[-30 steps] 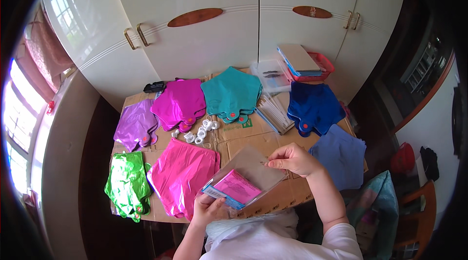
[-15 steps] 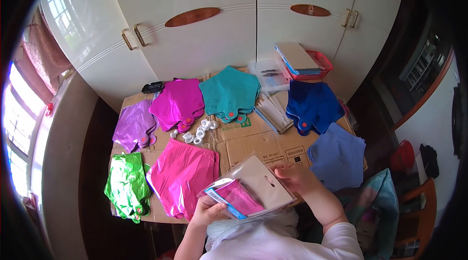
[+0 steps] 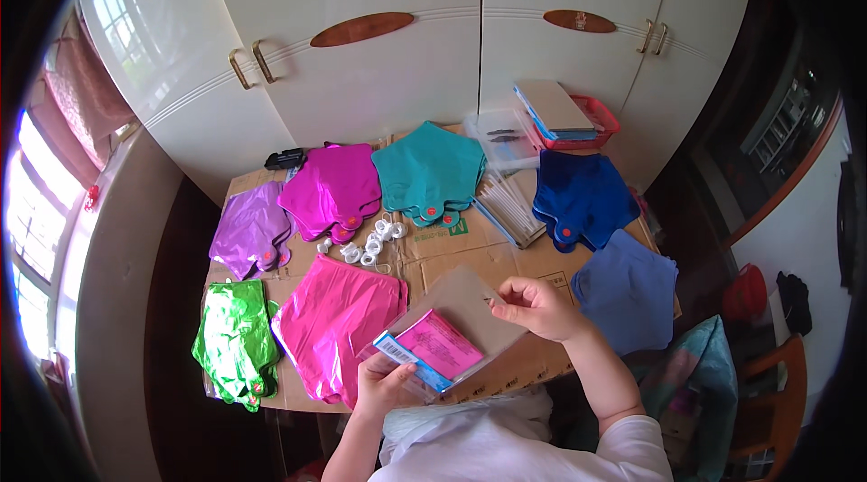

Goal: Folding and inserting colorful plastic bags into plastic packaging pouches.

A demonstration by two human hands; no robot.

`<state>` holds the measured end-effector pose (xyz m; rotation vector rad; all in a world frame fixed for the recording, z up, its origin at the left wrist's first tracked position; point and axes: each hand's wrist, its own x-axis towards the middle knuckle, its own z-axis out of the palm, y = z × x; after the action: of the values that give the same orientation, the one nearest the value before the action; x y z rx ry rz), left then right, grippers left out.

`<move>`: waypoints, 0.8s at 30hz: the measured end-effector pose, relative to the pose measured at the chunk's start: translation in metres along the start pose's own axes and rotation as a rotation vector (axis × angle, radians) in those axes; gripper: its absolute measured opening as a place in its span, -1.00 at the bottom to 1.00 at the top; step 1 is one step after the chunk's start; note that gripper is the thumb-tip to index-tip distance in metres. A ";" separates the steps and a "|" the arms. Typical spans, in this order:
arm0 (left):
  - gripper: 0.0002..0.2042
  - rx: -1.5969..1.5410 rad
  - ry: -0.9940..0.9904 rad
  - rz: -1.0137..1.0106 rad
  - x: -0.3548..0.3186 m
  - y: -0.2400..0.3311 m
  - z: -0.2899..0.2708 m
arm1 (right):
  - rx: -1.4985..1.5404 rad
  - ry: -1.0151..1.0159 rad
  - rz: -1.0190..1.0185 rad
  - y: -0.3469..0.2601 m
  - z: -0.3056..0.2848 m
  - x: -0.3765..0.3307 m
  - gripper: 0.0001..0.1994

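A see-through plastic packet (image 3: 488, 342) with a grey-brown card backing tilts over the near edge of the table. Inside it lies a folded pink sheet (image 3: 440, 344) beside a blue and white label (image 3: 411, 360). My left hand (image 3: 384, 384) grips the packet's lower left end, thumb on top by the label. At the other end, by the hanging hole, the fingers of my right hand (image 3: 537, 308) pinch the packet's edge. Close to my left hand lies a stack of shiny pink star-shaped foil balloons (image 3: 330, 324).
Flattened cardboard (image 3: 442, 252) covers the table. Around it lie balloon stacks in green (image 3: 235, 337), lilac (image 3: 251, 227), magenta (image 3: 330, 188), teal (image 3: 429, 170), dark blue (image 3: 582, 197) and pale blue (image 3: 626, 292). White ribbon rolls (image 3: 372, 249), upright cards (image 3: 508, 209) and a red basket (image 3: 603, 116) stand among them.
My right hand has moved from beside the packet to its hole end and closed on the edge there. The packet has turned slightly, its pink sheet now facing up more fully.
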<state>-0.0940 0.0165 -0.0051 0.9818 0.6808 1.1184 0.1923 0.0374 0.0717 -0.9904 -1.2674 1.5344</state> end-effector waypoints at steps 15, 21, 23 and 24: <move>-0.54 1.574 -0.171 0.394 0.011 -0.008 0.033 | -0.915 0.410 -0.112 0.072 -0.027 0.018 -0.84; -0.54 1.496 -0.135 0.356 0.011 -0.011 0.034 | -1.077 0.040 -0.244 0.071 -0.010 0.026 -0.52; -0.55 1.518 -0.129 0.356 0.010 -0.010 0.034 | -1.077 -0.104 -0.252 0.060 -0.006 0.031 -0.41; -0.55 1.517 -0.138 0.346 0.010 -0.011 0.032 | -1.013 -0.221 -0.109 0.052 -0.011 0.033 -0.26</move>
<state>-0.0591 0.0149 -0.0012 2.4932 1.2974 0.6579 0.1859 0.0680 0.0177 -1.3325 -2.3030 0.8758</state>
